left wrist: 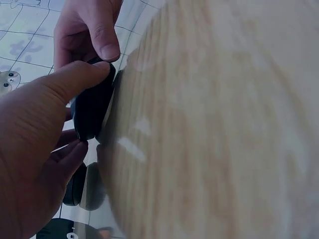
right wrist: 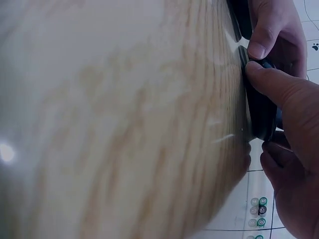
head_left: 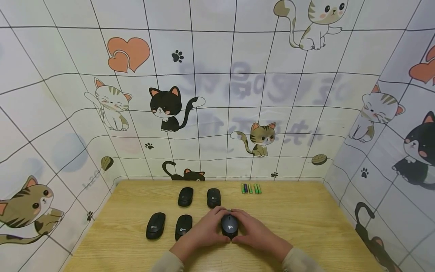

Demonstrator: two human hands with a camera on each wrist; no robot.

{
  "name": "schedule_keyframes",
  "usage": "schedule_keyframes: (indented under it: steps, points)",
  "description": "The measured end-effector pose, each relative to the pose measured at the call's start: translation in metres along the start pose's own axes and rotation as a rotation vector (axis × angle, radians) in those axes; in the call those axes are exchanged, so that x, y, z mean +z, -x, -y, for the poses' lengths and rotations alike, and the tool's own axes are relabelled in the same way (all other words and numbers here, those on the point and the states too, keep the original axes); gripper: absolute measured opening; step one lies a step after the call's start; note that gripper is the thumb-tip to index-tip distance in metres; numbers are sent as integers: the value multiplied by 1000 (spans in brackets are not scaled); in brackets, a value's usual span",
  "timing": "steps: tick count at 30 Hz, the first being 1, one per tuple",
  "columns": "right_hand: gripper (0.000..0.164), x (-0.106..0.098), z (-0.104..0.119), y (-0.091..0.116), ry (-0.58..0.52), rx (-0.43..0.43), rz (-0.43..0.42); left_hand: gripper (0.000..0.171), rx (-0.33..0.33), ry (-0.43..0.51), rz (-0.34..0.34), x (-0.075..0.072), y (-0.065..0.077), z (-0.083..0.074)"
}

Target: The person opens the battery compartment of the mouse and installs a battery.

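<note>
A dark computer mouse (head_left: 230,226) with a pale logo sits between both hands near the front middle of the table. My left hand (head_left: 209,229) grips its left side, thumb at the near end and fingers toward the far end. From the other side, my right hand (head_left: 254,231) holds it the same way. In the left wrist view the mouse (left wrist: 93,107) is slightly raised at an angle, both thumbs at one end. The right wrist view shows the mouse (right wrist: 261,107) edge-on between the fingers. Its underside is hidden.
Two black mice (head_left: 185,197) (head_left: 214,198) lie behind the hands. To the left are two more, an outer mouse (head_left: 156,226) and an inner mouse (head_left: 184,223) partly covered by my left wrist. Several green batteries (head_left: 250,189) line the back of the wooden table (head_left: 295,211).
</note>
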State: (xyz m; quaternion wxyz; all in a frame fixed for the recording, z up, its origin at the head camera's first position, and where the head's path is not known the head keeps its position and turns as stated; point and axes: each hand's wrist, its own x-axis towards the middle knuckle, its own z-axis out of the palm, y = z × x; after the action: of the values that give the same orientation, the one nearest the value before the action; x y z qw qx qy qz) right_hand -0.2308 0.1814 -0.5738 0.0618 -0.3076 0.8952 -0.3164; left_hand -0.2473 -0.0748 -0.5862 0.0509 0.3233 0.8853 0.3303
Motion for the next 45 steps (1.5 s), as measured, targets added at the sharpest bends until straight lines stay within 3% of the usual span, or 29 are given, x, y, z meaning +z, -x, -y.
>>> schedule_keyframes:
  steps: [12,19,24,30,34,45]
  points:
    - [69,-5,2,6,-120,-90,-72,68,-1,159,-31,1,5,-5]
    - [59,-9,5,9,-216,-187,-162,58,32,276,-118,-1,11,-13]
    - [57,-12,12,10,-215,-279,-222,54,63,323,-170,-2,15,-15]
    - [58,-14,18,13,-204,-329,-256,51,88,314,-205,-4,18,-19]
    - [56,-16,23,16,-195,-305,-266,49,101,300,-219,-6,19,-22]
    - [45,-15,32,18,-112,-219,-303,47,176,65,-305,-5,20,-25]
